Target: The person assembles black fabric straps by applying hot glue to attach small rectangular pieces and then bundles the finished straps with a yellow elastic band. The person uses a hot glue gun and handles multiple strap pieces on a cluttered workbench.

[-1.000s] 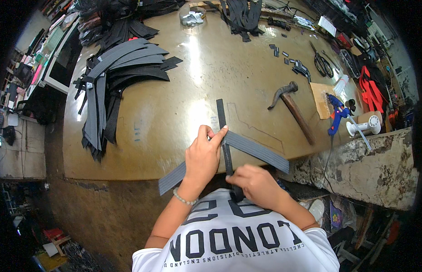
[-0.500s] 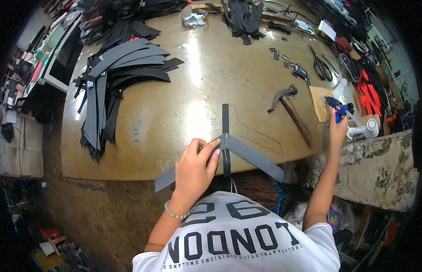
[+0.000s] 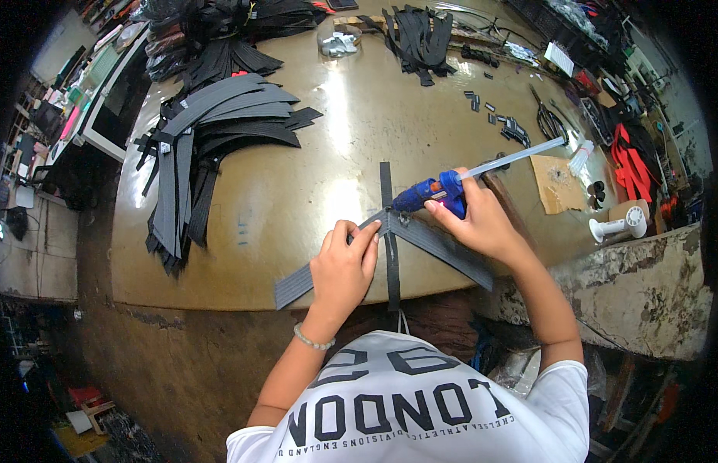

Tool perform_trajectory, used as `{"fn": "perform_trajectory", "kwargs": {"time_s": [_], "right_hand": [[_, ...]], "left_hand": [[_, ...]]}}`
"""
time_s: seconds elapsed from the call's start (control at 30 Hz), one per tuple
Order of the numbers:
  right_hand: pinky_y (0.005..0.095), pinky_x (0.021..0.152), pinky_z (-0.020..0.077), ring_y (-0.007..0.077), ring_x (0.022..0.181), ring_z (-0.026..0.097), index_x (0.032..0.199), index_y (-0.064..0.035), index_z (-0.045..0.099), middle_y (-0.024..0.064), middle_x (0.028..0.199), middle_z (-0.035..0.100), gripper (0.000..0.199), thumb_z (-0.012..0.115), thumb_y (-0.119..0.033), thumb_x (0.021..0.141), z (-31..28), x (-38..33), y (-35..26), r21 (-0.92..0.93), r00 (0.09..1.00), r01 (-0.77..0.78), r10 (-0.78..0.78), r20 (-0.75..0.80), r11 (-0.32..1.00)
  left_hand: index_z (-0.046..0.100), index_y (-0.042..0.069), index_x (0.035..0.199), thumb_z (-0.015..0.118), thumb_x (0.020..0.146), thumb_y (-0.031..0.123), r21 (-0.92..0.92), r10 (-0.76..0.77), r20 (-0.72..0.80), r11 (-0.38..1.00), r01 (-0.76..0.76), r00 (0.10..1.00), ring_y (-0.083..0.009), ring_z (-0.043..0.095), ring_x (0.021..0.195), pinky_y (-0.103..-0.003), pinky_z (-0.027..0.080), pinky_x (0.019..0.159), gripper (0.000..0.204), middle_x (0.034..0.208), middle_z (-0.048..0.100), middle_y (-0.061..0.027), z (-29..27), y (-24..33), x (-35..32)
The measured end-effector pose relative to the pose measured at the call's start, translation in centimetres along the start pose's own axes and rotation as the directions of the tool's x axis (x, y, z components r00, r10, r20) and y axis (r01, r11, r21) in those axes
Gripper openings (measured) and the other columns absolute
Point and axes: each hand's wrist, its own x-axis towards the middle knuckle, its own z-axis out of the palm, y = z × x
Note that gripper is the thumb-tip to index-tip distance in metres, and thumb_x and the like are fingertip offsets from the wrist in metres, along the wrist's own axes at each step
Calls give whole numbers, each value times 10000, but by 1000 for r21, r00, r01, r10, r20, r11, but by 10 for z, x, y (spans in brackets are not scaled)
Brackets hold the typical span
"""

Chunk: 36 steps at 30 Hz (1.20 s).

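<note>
Blue plastic glue gun (image 3: 430, 194): gripped in right hand (image 3: 486, 221) over angled grey ribbed strap (image 3: 442, 251); touched strap with left hand (image 3: 342, 260), could not tell if pinching.

Seeing matt, ribbed webbing on the grey strip (image 3: 451, 253) and dull, flat-looking cloth on the black strap (image 3: 392, 274). Getting smooth blue plastic off the glue gun (image 3: 428, 193), plus translucent, slightly shiny plastic-looking stuff for the glue stick (image 3: 517, 159). Catching a glossy sheen off the table (image 3: 282, 177), scuffed up a bit though. Spotting smooth white plastic on the spool (image 3: 617, 224), matt brown paper or card for the sheet (image 3: 555, 187), and rough, flaky concrete-looking stuff on the ledge (image 3: 644, 289).
</note>
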Motion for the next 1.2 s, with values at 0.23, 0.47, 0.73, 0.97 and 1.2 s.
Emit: {"fn": "perform_trajectory", "kwargs": {"time_s": [0.23, 0.47, 0.73, 0.97, 1.2], "right_hand": [[462, 647, 531, 417, 742, 672, 1159, -5, 509, 218, 810, 693, 478, 690, -345, 874, -1, -15, -9, -13, 1000, 16, -16, -7, 1000], [399, 640, 523, 342, 674, 674, 1118, -42, 555, 150, 731, 666, 425, 705, -352, 868, -15, -50, -8, 29, 969, 30, -37, 244, 999], [449, 787, 503, 332, 877, 664, 1163, 59, 546, 210, 981, 670, 527, 542, -435, 980, -76, -69, 139, -12, 487, -426, 218, -846, 905], [448, 725, 506, 334, 764, 667, 984, 13, 664, 213, 844, 682, 425, 563, -398, 953, -78, -89, 26, -130, 666, -665, 505, -550, 735], [221, 652, 469, 94, 751, 578, 1068, -13, 644, 41, 998, 633, 208, 695, -99, 885, 41, -33, -59, 635, 983, 163, -178, -40, 755]], "left_hand": [[719, 175, 1051, 680, 859, 176, 7, -1, -29, 1000, 1, 1000, -227, 606, 770, -352, 501, 617, 196, 852, 562, -52, 4, -2, -2], [707, 172, 1080, 668, 867, 180, 13, 15, -24, 1000, -14, 1000, -216, 594, 758, -353, 500, 595, 216, 867, 554, -43, 3, -2, -1], [492, 99, 1375, 515, 938, 356, -493, -177, -108, 864, 102, 978, -172, 516, 769, -285, 435, 614, 507, 970, 499, -81, -15, -1, 1], [238, 122, 1540, 81, 917, 763, -883, -255, 460, -36, 467, 850, -73, 343, 622, -173, 249, 461, 907, 1047, 420, -22, -42, 11, 19], [273, 72, 1520, 231, 973, 678, -812, -115, 498, 286, 509, 860, -46, 402, 675, -173, 303, 494, 817, 1091, 480, -32, -30, 33, 13]]}}
